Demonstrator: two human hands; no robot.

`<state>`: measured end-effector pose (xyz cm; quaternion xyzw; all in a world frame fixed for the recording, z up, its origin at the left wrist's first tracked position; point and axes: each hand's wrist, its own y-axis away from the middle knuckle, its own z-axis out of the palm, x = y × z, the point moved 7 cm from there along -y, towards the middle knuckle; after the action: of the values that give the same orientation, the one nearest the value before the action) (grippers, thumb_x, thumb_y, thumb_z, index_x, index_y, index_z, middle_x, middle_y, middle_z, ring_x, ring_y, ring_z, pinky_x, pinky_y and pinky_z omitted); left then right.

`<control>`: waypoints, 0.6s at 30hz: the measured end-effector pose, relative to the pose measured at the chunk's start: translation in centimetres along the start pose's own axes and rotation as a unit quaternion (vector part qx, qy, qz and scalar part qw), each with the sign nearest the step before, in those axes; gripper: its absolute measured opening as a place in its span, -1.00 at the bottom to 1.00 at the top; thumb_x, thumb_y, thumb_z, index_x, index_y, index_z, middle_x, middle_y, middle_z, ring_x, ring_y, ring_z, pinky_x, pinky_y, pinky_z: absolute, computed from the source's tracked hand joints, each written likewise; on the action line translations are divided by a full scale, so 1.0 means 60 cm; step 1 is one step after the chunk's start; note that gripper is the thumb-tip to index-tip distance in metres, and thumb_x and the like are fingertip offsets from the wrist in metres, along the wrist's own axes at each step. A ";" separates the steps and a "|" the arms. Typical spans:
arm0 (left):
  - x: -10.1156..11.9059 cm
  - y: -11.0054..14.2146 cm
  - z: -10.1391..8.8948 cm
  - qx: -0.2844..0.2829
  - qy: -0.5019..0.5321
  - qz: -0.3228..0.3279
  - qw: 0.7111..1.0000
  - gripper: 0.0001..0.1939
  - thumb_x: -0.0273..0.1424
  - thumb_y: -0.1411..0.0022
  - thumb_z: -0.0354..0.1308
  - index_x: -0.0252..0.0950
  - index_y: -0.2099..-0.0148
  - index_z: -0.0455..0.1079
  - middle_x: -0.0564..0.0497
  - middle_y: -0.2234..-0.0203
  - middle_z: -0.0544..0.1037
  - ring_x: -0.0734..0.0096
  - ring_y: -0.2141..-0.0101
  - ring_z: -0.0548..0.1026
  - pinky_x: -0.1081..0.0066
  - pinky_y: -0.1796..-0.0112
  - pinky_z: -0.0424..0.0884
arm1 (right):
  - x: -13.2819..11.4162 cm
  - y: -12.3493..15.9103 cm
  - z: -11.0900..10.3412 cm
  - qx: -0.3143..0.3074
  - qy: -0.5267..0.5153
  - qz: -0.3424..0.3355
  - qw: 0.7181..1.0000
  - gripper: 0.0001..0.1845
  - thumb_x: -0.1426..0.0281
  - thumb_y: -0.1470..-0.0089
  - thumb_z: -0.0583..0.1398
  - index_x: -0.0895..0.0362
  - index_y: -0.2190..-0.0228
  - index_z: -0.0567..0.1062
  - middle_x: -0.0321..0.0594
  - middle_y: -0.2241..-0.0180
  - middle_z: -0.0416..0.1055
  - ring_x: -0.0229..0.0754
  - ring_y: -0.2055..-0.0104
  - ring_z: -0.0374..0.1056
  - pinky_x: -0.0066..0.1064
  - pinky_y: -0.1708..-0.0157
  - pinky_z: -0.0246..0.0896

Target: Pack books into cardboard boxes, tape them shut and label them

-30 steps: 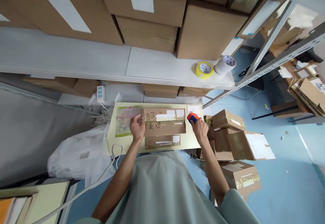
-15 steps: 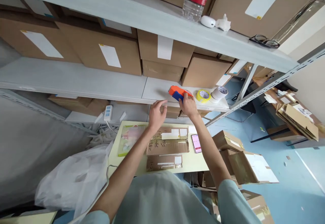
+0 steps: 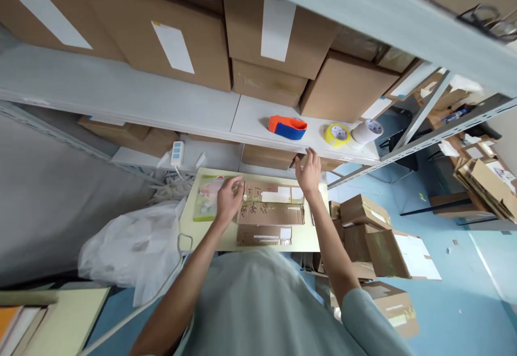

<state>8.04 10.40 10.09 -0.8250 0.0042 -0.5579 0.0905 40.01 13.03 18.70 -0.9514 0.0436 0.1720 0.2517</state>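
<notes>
My left hand [image 3: 229,200] is over the left end of a long cardboard box [image 3: 274,214] with handwriting and white labels, its fingers loosely bent and apart. Beside it lies a clear pouch with a green edge [image 3: 204,200]. My right hand [image 3: 308,173] is open and holds nothing, its fingers pointing up near the shelf's front edge. Above it, an orange-and-blue plastic tool [image 3: 287,127], shaped like a tape cutter, rests on the shelf. A smaller cardboard box [image 3: 264,235] lies nearest me on the pale yellow table [image 3: 226,244].
A yellow tape roll [image 3: 336,135] and white rolls [image 3: 367,131] stand on the grey shelf [image 3: 177,97], before large cartons [image 3: 347,86]. Cartons [image 3: 365,213] are piled on the floor at right. A white plastic bag [image 3: 129,248] and a cable [image 3: 137,310] are at left.
My right hand carried the orange-and-blue tool up to the shelf, let go of it and came back down. My left hand rose toward the shelf, then returned to the box.
</notes>
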 end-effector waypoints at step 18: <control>-0.127 0.113 0.048 -0.068 -0.162 -0.137 0.975 -0.67 -0.10 -0.42 0.25 -0.25 0.11 0.66 -0.17 0.21 0.78 0.04 0.15 0.73 0.27 0.08 0.54 | 0.152 0.364 0.072 -0.126 -0.068 0.302 0.942 -0.15 -0.14 -0.51 -0.08 0.28 -0.17 0.62 0.26 -0.04 0.65 0.20 0.00 0.62 -0.14 0.08 0.47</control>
<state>8.47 5.00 0.99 -0.9013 -0.0857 -0.4224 -0.0436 43.55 -3.82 1.86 -0.9034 0.2898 0.3086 0.0678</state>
